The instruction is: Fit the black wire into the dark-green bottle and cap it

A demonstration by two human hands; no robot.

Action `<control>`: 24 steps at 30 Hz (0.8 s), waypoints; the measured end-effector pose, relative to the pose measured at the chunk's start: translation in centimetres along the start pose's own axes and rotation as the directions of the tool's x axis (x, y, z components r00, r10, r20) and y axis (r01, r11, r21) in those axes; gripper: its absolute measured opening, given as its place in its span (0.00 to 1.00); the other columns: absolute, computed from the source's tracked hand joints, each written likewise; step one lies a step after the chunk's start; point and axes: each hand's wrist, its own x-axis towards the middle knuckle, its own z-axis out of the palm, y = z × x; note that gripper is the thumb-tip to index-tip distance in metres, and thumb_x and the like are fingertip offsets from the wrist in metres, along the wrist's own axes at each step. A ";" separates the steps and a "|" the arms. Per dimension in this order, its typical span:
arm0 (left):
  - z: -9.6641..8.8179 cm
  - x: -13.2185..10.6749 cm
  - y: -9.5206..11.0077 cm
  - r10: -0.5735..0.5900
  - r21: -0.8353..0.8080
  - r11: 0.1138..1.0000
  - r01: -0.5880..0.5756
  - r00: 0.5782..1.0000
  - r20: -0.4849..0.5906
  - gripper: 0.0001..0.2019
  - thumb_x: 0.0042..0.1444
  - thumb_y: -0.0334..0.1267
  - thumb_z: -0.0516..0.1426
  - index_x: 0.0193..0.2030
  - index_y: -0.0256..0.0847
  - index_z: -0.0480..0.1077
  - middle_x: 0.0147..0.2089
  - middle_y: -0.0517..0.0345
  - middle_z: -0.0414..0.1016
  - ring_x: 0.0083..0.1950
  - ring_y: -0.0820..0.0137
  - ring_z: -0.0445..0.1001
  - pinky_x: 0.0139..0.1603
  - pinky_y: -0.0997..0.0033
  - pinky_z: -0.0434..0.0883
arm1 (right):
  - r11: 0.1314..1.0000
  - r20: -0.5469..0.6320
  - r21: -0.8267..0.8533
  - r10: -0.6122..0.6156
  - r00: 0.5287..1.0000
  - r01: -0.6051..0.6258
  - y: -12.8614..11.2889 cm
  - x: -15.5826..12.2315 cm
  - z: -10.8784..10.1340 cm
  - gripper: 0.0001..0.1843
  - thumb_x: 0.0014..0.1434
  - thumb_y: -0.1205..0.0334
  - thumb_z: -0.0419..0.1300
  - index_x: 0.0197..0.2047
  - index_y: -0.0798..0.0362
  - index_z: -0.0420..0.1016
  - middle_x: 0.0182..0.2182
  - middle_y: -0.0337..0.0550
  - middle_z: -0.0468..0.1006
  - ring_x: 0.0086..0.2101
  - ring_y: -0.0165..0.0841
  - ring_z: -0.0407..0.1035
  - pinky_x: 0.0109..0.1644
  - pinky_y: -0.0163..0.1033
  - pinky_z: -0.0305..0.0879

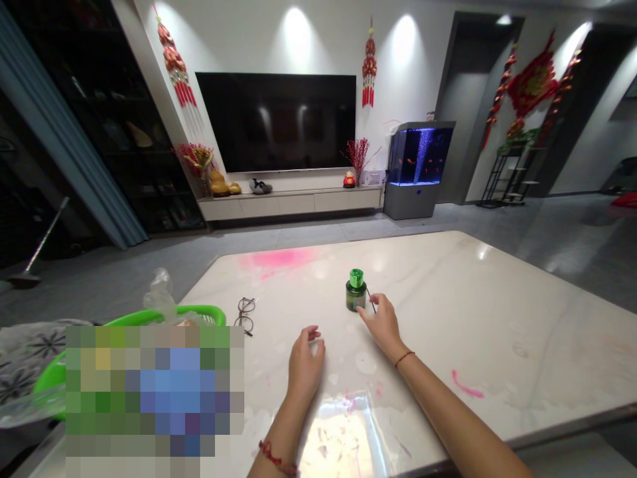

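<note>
A small dark green glass bottle (355, 297) with a shiny green cap (356, 278) stands upright on the pale marble-look table (497, 299). My right hand (384, 324) is just to the bottle's right, thumb and fingers apart. Its thumb tip is by the bottle's lower edge; whether they touch, I cannot tell. A thin dark stick (371, 297) shows between the bottle and my right fingers, partly hidden by them. Nearer to me and to the left, my left hand (304, 364) hovers over or rests on the table, its fingers loosely bent and apart, holding nothing.
Round-rimmed glasses (245, 316) lie on the table's left part. Beyond them is a green basket (209, 311) with plastic bags, partly blurred out. Pink stains (281, 257) mark the tabletop. A television (279, 123) and a fish tank (421, 159) are across the room.
</note>
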 end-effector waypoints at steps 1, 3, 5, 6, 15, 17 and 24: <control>-0.1 0.0 0.2 -0.008 0.010 1.000 0.008 0.999 -0.045 0.06 0.48 0.38 0.53 0.33 0.41 0.64 0.30 0.59 0.69 0.33 0.69 0.68 0.36 0.70 0.65 | 0.997 -0.028 0.067 0.039 0.999 -0.037 0.0 -0.5 -0.3 0.09 0.49 0.55 0.56 0.28 0.52 0.62 0.25 0.39 0.68 0.29 0.33 0.63 0.34 0.36 0.59; -0.2 -0.1 0.5 -0.012 0.036 0.999 0.016 0.995 -0.098 0.11 0.48 0.41 0.53 0.22 0.42 0.55 0.20 0.67 0.56 0.23 0.74 0.59 0.28 0.74 0.59 | 0.978 -0.024 0.183 0.106 0.994 -0.100 0.1 -1.4 -0.8 0.15 0.51 0.56 0.52 0.19 0.49 0.51 0.16 0.30 0.54 0.20 0.27 0.52 0.25 0.33 0.52; -0.3 -0.3 0.8 0.017 0.038 0.999 -0.014 0.997 -0.071 0.18 0.50 0.42 0.51 0.18 0.42 0.44 0.17 0.68 0.45 0.21 0.76 0.50 0.25 0.75 0.53 | 0.958 -0.006 0.253 0.144 0.990 -0.138 0.0 -2.1 -1.3 0.19 0.51 0.57 0.51 0.18 0.49 0.43 0.15 0.28 0.45 0.19 0.25 0.44 0.22 0.32 0.46; -0.3 -0.3 0.9 0.041 0.036 0.999 -0.040 0.998 -0.043 0.19 0.51 0.42 0.50 0.18 0.42 0.42 0.17 0.68 0.42 0.21 0.77 0.47 0.24 0.75 0.52 | 0.953 -0.003 0.267 0.147 0.989 -0.141 0.0 -2.4 -1.5 0.20 0.51 0.57 0.51 0.18 0.49 0.41 0.16 0.28 0.43 0.19 0.24 0.43 0.22 0.31 0.44; -0.1 -0.6 0.7 0.179 0.114 0.977 -0.181 0.983 0.034 0.20 0.55 0.43 0.46 0.20 0.41 0.39 0.18 0.67 0.41 0.21 0.77 0.45 0.25 0.75 0.49 | 0.985 -0.033 0.173 -0.015 0.999 0.020 -0.8 -3.0 -2.7 0.22 0.57 0.57 0.49 0.19 0.50 0.39 0.18 0.29 0.40 0.19 0.23 0.39 0.23 0.33 0.39; -0.1 -0.6 0.5 0.178 0.120 0.976 -0.181 0.983 0.040 0.19 0.56 0.42 0.46 0.20 0.41 0.39 0.18 0.67 0.41 0.21 0.77 0.45 0.25 0.75 0.49 | 0.984 -0.047 0.174 -0.025 0.999 0.033 -0.9 -3.2 -2.7 0.22 0.57 0.57 0.49 0.19 0.50 0.39 0.18 0.29 0.40 0.19 0.23 0.39 0.23 0.33 0.39; 0.0 -0.7 0.7 0.118 0.122 0.984 -0.127 0.990 0.071 0.17 0.55 0.42 0.45 0.20 0.41 0.40 0.18 0.67 0.43 0.22 0.76 0.47 0.25 0.75 0.49 | 0.980 -0.074 0.200 0.007 0.997 0.008 -1.2 -3.4 -2.3 0.21 0.57 0.57 0.49 0.20 0.50 0.40 0.18 0.29 0.40 0.19 0.23 0.40 0.22 0.32 0.40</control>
